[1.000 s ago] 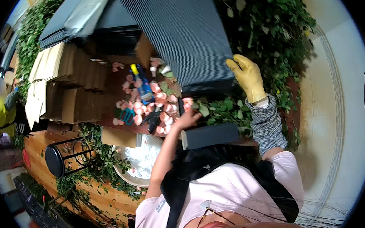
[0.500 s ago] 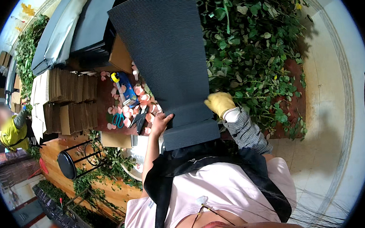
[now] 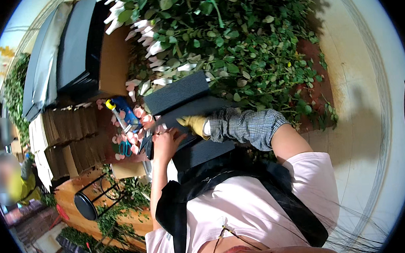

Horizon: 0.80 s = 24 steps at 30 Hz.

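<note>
Where the grey sheet point(image 3: 177, 92) lay stretched out, we now see it folded back near the bench's point(image 3: 312, 57) near edge, bringing its ends closer; left hand point(image 3: 165, 145) and gloved right hand point(image 3: 194, 125) meet it, pinching or not, we cannot tell.

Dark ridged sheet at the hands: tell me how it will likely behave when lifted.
The dark ridged sheet is probably fairly stiff within each panel, as its far panel looks flat. It likely hinges where folded, and the fine ridges may make it less slippery.
</note>
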Available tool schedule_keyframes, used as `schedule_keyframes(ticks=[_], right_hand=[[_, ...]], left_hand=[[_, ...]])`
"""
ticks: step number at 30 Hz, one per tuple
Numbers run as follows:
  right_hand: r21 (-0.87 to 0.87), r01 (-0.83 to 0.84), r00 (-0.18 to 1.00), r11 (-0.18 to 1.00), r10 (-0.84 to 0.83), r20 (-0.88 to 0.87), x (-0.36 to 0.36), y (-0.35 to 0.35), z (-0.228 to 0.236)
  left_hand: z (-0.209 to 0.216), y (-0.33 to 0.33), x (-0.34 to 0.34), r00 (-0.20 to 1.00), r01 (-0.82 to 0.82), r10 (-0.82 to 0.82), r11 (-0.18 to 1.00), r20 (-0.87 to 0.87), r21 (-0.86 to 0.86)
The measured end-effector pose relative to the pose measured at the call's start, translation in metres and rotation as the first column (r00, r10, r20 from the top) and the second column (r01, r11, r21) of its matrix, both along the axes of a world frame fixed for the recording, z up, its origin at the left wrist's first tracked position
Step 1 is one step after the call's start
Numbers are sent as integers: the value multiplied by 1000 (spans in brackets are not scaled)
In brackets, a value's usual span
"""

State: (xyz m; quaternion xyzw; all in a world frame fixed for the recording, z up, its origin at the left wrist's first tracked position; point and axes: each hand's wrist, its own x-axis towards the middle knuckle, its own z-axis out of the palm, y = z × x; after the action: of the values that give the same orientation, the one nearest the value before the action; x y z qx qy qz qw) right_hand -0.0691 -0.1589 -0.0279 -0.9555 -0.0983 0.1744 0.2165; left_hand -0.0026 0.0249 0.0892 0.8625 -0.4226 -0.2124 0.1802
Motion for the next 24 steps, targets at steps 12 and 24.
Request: schedule_keyframes(ticks=[12,24], right_hand=[[-289,-111,990,951,82,-111,10,-10,88],[-334,-142,985,932,167,49,1,-2,82]], left_hand=[[3,-101,58,851,131,-132,991,509,37],[66,99,94,845,-237,477,738,240,-631]])
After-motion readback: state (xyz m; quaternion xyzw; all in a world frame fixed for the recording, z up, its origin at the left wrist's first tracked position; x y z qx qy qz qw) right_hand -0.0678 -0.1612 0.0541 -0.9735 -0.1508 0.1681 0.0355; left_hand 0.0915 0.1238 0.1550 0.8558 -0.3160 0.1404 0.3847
